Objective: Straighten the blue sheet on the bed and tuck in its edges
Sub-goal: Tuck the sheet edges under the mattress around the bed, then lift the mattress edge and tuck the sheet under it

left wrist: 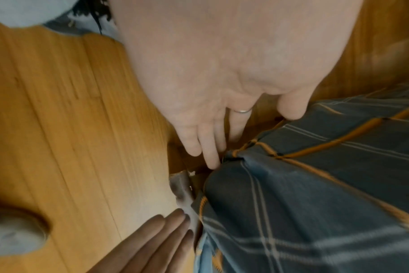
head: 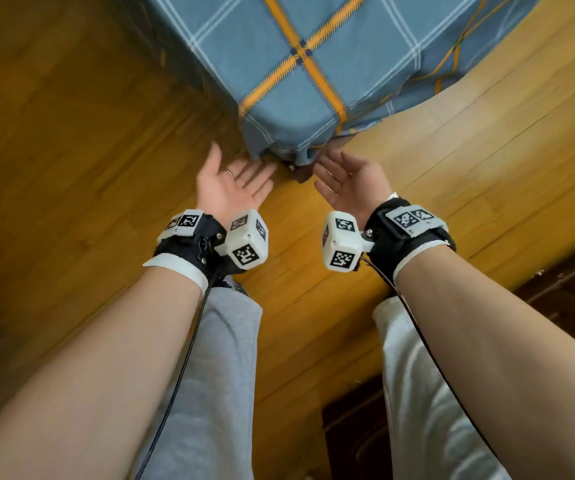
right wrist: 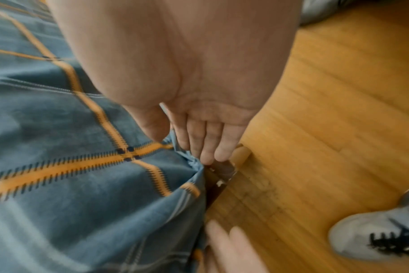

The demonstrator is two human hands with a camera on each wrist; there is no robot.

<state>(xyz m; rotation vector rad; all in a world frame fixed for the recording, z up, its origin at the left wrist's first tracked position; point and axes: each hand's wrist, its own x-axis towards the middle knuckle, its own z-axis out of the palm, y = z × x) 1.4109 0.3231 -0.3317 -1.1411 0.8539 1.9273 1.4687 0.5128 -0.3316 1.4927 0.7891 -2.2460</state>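
The blue sheet [head: 313,71] lay over the bed in the upper middle of the head view, its checked top fairly flat and its corner wrapped down over the near corner of the mattress. On the left side of that corner the fabric hung smooth. At the very tip, just above centre of the frame, it bunched into loose folds [head: 300,152] that dangled over a dark bed leg [head: 298,171]. Toward the upper right the edge sat rumpled against the wooden bed frame [head: 487,109], with an orange stripe twisted there.

Both hands flanked the corner. The left hand [head: 232,181] was palm up, fingers straight, their tips at the hem from the left; the left wrist view showed its fingertips [left wrist: 210,158] touching the fold. The right hand [head: 345,178] was likewise spread flat, and the right wrist view showed its fingertips [right wrist: 208,155] meeting the bunched cloth, with nothing pinched or gripped.

By my reading the smoothing of the top was largely done here, while the tuck at this corner was only beginning: the hanging folds were not yet pushed under, and the rumpled right edge looked untucked. The rest of the bed lay out of view, so its state could not be judged. The wooden floor [head: 71,133] filled the remainder.
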